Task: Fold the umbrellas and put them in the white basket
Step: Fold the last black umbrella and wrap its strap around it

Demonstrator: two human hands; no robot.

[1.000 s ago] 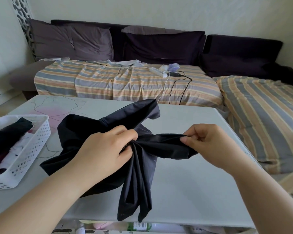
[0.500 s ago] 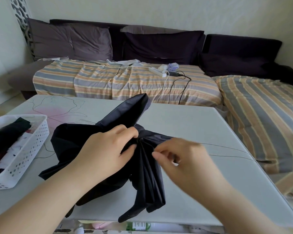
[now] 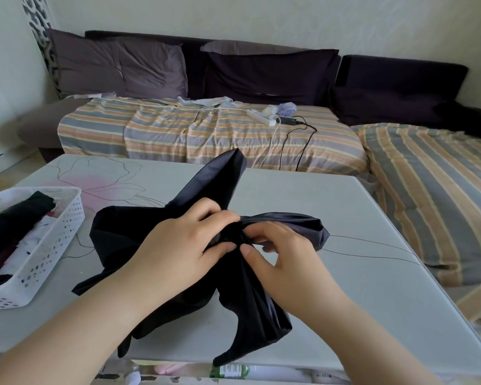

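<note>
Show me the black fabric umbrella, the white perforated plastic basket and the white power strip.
black fabric umbrella [image 3: 233, 173], head view, raised canopy flap
white perforated plastic basket [image 3: 53, 245], head view, side wall
white power strip [image 3: 261, 117], head view, its body

A dark sofa [image 3: 261, 68] with purple cushions [image 3: 117, 68] faces me, covered by a striped sheet [image 3: 178, 134]. On it lie a white power strip [image 3: 263, 118] and a black cable [image 3: 295, 143].

Umbrella [image 3: 206, 190] of smooth, faintly sheened cloth; basket [image 3: 47, 245] perforated white plastic.
</note>
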